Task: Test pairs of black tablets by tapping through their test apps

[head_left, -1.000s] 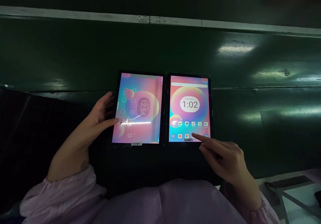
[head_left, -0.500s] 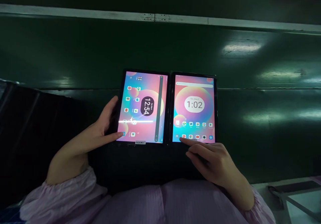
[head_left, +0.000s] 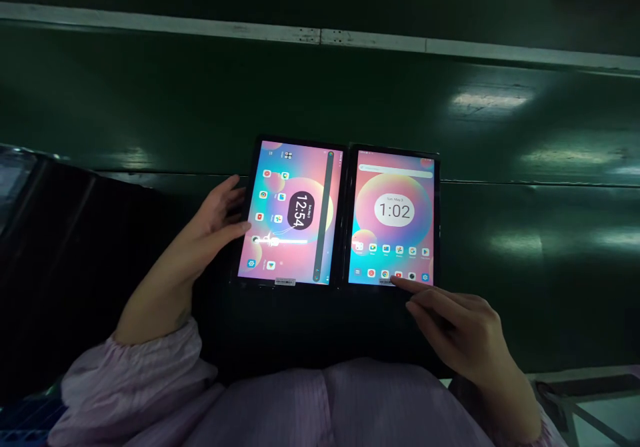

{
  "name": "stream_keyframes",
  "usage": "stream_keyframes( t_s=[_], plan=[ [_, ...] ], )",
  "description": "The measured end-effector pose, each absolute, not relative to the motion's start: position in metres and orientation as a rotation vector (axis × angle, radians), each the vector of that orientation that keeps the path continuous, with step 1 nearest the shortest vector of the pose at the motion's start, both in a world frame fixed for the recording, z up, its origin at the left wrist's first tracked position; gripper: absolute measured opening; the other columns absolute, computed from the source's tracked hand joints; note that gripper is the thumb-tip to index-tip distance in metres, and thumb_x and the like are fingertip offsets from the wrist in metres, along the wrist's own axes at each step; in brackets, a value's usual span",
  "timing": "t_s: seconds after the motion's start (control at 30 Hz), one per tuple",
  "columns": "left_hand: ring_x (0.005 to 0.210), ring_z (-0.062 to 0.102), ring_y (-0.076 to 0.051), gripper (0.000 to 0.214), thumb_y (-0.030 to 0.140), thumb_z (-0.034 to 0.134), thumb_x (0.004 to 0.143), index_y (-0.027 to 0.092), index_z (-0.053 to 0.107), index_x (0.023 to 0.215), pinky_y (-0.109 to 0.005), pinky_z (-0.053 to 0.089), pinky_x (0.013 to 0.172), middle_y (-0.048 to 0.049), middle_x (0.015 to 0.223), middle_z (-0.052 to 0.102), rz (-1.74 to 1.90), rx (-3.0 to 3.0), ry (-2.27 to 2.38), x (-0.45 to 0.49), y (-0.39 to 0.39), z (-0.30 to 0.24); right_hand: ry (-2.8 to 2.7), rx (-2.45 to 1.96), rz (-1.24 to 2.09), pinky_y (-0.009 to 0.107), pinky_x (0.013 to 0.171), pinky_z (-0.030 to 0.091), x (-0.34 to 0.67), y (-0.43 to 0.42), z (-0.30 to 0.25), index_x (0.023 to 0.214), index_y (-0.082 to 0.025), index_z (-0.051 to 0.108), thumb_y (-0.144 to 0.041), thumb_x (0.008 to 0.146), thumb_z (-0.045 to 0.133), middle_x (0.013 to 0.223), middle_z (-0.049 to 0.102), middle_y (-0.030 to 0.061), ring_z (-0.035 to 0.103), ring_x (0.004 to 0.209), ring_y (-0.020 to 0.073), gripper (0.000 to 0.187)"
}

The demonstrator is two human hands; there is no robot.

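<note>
Two lit tablets lie side by side, their inner edges close together. The left tablet (head_left: 313, 173) has its screen content turned sideways and reads 12:54. On the right tablet (head_left: 394, 237) the content is upright and reads 1:02. My left hand (head_left: 216, 215) is at the left tablet's outer edge, thumb tip touching the border; the fingers are apart and partly bent beside it. My right hand (head_left: 457, 320) has its index finger stretched to the lower edge of the right tablet's screen, by the bottom icon row. Its other fingers are loosely curled, holding nothing.
Both tablets rest on a dark green, glossy work surface (head_left: 500, 147) that reflects lights. A pale metal strip (head_left: 200, 27) runs across the far side. Dark, box-like material (head_left: 90, 247) stands at the left. A pale framed object (head_left: 600, 400) shows at the lower right.
My left thumb has slid up and off the left screen to its edge, and the fingers loosened. My right index finger has moved right along the bottom icon row. The view has shifted slightly.
</note>
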State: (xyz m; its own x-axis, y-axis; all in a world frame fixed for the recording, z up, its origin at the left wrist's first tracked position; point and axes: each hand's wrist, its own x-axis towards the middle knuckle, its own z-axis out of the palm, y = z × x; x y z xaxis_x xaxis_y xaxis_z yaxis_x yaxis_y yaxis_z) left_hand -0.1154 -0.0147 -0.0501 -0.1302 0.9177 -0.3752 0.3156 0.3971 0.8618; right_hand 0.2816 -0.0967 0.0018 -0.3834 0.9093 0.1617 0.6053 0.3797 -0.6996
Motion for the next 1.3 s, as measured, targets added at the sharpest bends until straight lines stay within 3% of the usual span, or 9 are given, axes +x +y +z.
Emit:
stream_keyframes(
  t_s=[0.17, 0.37, 0.57, 0.7, 0.87, 1.13, 1.3],
  plan=[
    [0.149, 0.061, -0.039, 0.048, 0.016, 0.083, 0.075, 0.019, 0.077, 0.122, -0.059, 0.049, 0.126, -0.0163, 0.147, 0.074, 1.067, 1.001, 1.792, -0.084, 0.045, -0.057, -2.167, -1.275, 0.752, 0.021, 0.039, 0.047, 0.281, -0.096, 0.005, 0.074, -0.022, 0.065, -0.018, 0.111, 0.053, 0.094, 0.089, 0.0044, 0.049, 0.034, 0.0043, 0.04],
    [0.114, 0.08, -0.033, 0.04, 0.01, 0.08, 0.08, 0.017, 0.08, 0.12, -0.061, 0.06, 0.113, -0.0122, 0.123, 0.083, 1.038, 1.047, 1.761, -0.062, 0.085, -0.061, -2.144, -1.269, 0.778, 0.02, 0.045, 0.052, 0.283, -0.104, 0.003, 0.082, -0.02, 0.072, -0.015, 0.111, 0.053, 0.098, 0.089, 0.006, 0.057, 0.038, 0.0051, 0.035],
    [0.112, 0.079, -0.031, 0.033, 0.012, 0.074, 0.08, 0.016, 0.082, 0.112, -0.061, 0.057, 0.116, -0.0095, 0.113, 0.083, 1.144, 1.033, 1.786, -0.068, 0.078, -0.067, -2.153, -1.345, 0.813, 0.019, 0.058, 0.062, 0.287, -0.105, -0.008, 0.102, -0.019, 0.081, -0.02, 0.113, 0.052, 0.106, 0.089, 0.0077, 0.081, 0.066, 0.0123, 0.031],
    [0.115, 0.077, -0.028, 0.034, 0.014, 0.07, 0.073, 0.018, 0.082, 0.104, -0.056, 0.053, 0.121, -0.0075, 0.107, 0.083, 1.298, 1.027, 1.744, -0.067, 0.073, -0.07, -2.103, -1.491, 0.704, 0.021, 0.054, 0.061, 0.287, -0.099, -0.013, 0.12, -0.021, 0.083, -0.022, 0.114, 0.052, 0.107, 0.089, 0.008, 0.07, 0.049, 0.0093, 0.031],
    [0.102, 0.078, -0.026, 0.035, 0.016, 0.07, 0.064, 0.02, 0.082, 0.097, -0.054, 0.056, 0.118, -0.0058, 0.104, 0.084, 1.367, 0.978, 1.702, -0.064, 0.072, -0.07, -2.081, -1.478, 0.668, 0.02, 0.038, 0.045, 0.285, -0.094, -0.012, 0.118, -0.017, 0.084, -0.022, 0.114, 0.052, 0.104, 0.089, 0.0089, 0.049, 0.034, 0.0034, 0.032],
    [0.098, 0.077, -0.025, 0.032, 0.023, 0.073, 0.066, 0.023, 0.083, 0.096, -0.054, 0.058, 0.113, -0.0034, 0.102, 0.084, 1.32, 1.009, 1.734, -0.069, 0.073, -0.07, -2.093, -1.388, 0.711, 0.019, 0.042, 0.045, 0.278, -0.088, -0.01, 0.121, -0.015, 0.082, -0.025, 0.117, 0.048, 0.073, 0.082, 0.002, 0.05, 0.038, 0.0047, 0.035],
    [0.095, 0.075, -0.024, 0.031, 0.024, 0.076, 0.065, 0.023, 0.083, 0.095, -0.048, 0.06, 0.107, -0.0035, 0.1, 0.083, 1.298, 0.989, 1.762, -0.067, 0.071, -0.066, -2.116, -1.358, 0.73, 0.02, 0.044, 0.048, 0.272, -0.085, -0.01, 0.119, -0.014, 0.081, -0.023, 0.116, 0.048, 0.085, 0.086, 0.0059, 0.054, 0.041, 0.0053, 0.034]
  ],
)
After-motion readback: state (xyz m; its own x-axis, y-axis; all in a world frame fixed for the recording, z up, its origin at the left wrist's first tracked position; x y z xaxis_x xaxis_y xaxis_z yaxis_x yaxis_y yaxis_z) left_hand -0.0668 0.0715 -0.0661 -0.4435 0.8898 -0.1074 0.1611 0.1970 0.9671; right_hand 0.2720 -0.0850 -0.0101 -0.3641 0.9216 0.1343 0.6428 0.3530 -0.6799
